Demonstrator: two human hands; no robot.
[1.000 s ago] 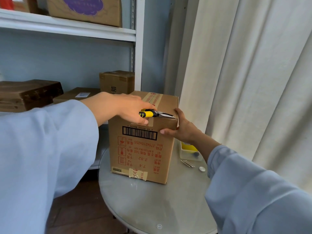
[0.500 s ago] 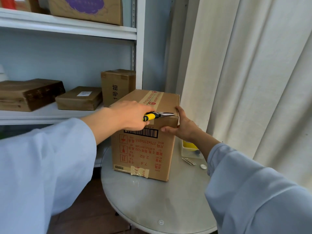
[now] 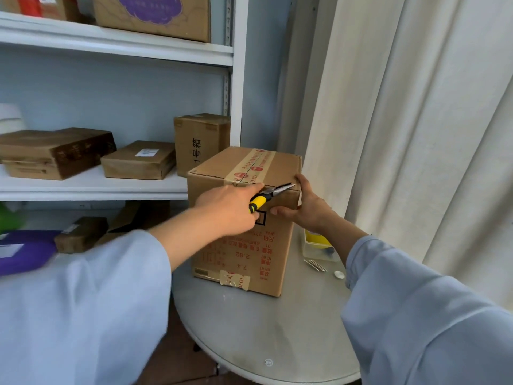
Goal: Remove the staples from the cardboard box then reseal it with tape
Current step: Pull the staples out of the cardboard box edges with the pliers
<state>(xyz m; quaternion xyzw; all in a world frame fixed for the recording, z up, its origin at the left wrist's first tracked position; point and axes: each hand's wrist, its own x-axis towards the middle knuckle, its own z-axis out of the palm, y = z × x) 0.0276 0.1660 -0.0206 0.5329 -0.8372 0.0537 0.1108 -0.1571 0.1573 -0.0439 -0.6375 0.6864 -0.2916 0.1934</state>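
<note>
Both hands work mid-frame: my right hand (image 3: 302, 211) clasps the stiff, light-looking brown cardboard box (image 3: 244, 218) at its top-right corner while my left hand (image 3: 230, 208) grips yellow-handled needle-nose pliers (image 3: 268, 195), tips at the rim.

taped cardboard box (image 3: 244, 245) upright on table, pliers (image 3: 270, 193) at top edge

Browns, pale blues and one sharp yellow

The cardboard box (image 3: 244, 245) is tan with red print, a black barcode and beige tape (image 3: 256, 165) carrying red marks. The pliers (image 3: 270, 193) have yellow-and-black handles and dark metal tips. Both sleeves (image 3: 410, 315) are light blue. The round table (image 3: 249, 337) is pale grey, the curtain (image 3: 416, 120) cream, the shelf (image 3: 116, 48) white, with a purple parcel (image 3: 22, 251) on it.
</note>
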